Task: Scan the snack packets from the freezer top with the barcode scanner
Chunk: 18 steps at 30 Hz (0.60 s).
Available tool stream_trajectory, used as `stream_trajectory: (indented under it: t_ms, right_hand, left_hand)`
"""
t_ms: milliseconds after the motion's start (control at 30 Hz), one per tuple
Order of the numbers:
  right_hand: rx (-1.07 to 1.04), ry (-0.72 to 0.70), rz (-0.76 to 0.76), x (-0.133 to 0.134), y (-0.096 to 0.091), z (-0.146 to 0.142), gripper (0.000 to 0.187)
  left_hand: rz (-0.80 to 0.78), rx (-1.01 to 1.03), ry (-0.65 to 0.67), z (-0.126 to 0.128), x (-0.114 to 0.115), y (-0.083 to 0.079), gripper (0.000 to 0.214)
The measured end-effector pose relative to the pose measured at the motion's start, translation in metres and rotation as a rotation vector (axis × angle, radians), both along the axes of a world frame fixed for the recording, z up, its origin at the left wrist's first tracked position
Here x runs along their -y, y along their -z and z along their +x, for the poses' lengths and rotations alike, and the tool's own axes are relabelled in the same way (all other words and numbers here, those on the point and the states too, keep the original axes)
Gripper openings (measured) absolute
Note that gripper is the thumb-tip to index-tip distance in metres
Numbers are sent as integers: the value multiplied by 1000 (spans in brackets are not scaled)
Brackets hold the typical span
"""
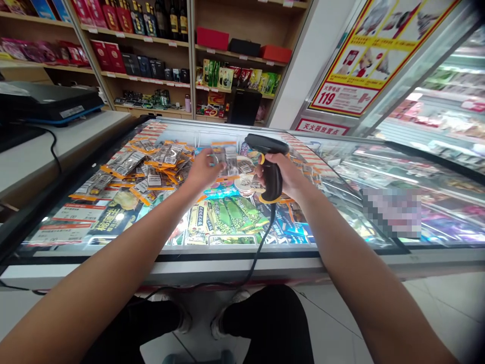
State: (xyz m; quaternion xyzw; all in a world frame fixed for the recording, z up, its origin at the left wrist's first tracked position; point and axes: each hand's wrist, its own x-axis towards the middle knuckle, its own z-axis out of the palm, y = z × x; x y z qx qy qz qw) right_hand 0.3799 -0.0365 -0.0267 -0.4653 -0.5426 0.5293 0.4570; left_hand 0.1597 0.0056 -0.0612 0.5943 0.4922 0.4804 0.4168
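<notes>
In my right hand (pixel 282 172) is a black handheld barcode scanner (pixel 273 177), gripped by its handle with its head pointing left. My left hand (pixel 204 169) pinches a small clear packet with orange edges (pixel 229 161) just left of the scanner head. A heap of similar packets (pixel 162 162) lies on the freezer's glass top, left of my left hand. More packets lie partly hidden behind and under the scanner. Through the glass, green ice-pop wrappers (pixel 233 215) show below my hands.
The scanner's cable (pixel 261 247) hangs over the freezer's front edge (pixel 227 275) and runs left. A white counter (pixel 76 146) with a black device (pixel 53 103) stands at left. Shelves (pixel 140 38) of bottles and boxes line the back. A second glass-topped freezer (pixel 435 177) adjoins at right.
</notes>
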Motion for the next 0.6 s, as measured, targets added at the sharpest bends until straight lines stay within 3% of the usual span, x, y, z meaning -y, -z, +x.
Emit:
stream_trajectory:
  t_ms: [167,400,600]
  right_hand:
    - [54,-104,-8,8,-1,-4,20]
    - [-83,-351,-41,9,-1,-8,32]
    - [-254,-403,-164,7,-4,1,29]
  left_hand:
    - [145,191,-89,-1,-5,2,21]
    - [-1,313,-64,0,1,0,17]
    - [-100,544,-4,3,-4,7,24]
